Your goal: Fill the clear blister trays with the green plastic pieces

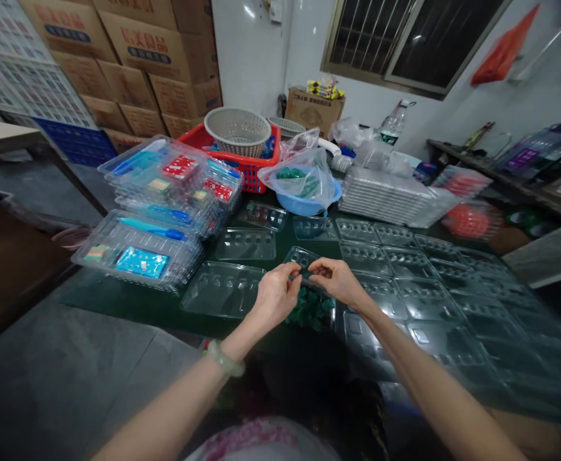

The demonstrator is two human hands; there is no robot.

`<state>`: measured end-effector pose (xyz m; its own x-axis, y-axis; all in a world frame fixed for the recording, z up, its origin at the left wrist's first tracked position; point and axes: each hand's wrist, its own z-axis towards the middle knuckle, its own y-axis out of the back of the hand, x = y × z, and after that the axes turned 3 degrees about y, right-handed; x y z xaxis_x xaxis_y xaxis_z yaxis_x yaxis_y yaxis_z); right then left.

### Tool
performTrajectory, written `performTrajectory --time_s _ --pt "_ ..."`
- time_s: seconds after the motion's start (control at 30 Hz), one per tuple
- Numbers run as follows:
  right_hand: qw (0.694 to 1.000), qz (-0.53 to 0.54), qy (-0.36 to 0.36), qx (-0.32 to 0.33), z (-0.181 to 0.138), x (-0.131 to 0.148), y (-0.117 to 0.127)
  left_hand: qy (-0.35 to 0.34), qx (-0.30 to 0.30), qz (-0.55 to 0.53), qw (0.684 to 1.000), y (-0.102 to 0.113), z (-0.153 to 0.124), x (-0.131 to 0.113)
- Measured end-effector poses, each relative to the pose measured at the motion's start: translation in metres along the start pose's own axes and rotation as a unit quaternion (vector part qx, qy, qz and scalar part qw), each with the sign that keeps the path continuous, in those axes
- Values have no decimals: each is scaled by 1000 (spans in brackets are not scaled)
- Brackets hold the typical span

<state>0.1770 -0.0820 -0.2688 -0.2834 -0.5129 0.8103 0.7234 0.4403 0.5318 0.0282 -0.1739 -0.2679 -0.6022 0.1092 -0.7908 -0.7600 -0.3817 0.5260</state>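
My left hand [279, 291] and my right hand [335, 280] are close together over the middle of the table, fingertips nearly meeting. Thumb and fingers are pinched on each hand; whatever they hold, if anything, is too small to make out. Just beyond the fingertips lies a clear plastic tray [300, 256] with moulded compartments. Under and in front of the hands is a heap of small green pieces [313, 310], partly covered by my left hand. Another clear tray [223, 291] lies flat beside my left hand.
Rows of clear trays [405, 262] cover the table's right side. Filled trays [141, 256] with blue pens are stacked at left. Behind stand a blue basin [302, 205] holding a bag of green pieces, a red basket [252, 176], a grey colander [237, 128] and stacked trays [386, 198].
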Motion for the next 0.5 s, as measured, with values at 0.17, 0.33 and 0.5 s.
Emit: performTrajectory --time_s 0.17,0.33,0.5 --pt "995 75 -12 -65 -11 6 -11 55 38 -91 994 0 4 -7" --pt "994 52 36 -86 -21 32 -21 170 35 -267 948 17 -2 -15" --pt "974 -115 172 -87 -26 51 -36 186 10 -342 921 30 -9 -13"
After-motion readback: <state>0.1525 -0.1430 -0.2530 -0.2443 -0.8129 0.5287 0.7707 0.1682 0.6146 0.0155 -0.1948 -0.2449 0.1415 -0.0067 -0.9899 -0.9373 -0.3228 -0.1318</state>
